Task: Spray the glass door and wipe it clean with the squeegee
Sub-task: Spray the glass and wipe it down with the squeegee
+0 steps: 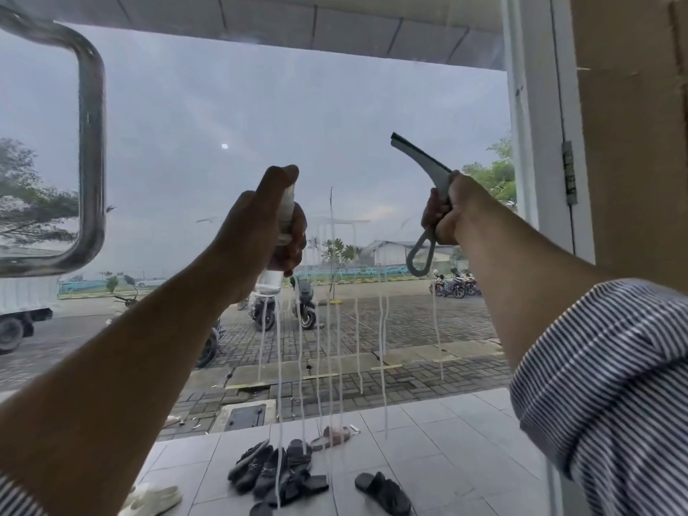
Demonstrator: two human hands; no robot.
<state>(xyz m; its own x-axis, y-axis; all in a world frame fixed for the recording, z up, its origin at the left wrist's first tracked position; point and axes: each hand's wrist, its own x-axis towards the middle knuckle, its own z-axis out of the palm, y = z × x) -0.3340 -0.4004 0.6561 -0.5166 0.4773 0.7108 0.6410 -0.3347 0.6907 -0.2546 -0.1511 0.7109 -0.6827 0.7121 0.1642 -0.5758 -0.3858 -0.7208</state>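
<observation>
- Glass door (223, 106) is standing directly ahead, with white streaks (327, 348) running down its lower middle.
- Left grip (257, 232) is holding the spray bottle (270, 283) upright near the glass, fingers wrapped round it and one lying over the nozzle.
- Right grip (445, 214) is clenching the squeegee (428, 169) by its handle, blade pointing up and left, to the right of the bottle.
- Steel door handle (91, 143) is showing at left.
- Sandals (275, 474) are lying on the tiles outside.
</observation>
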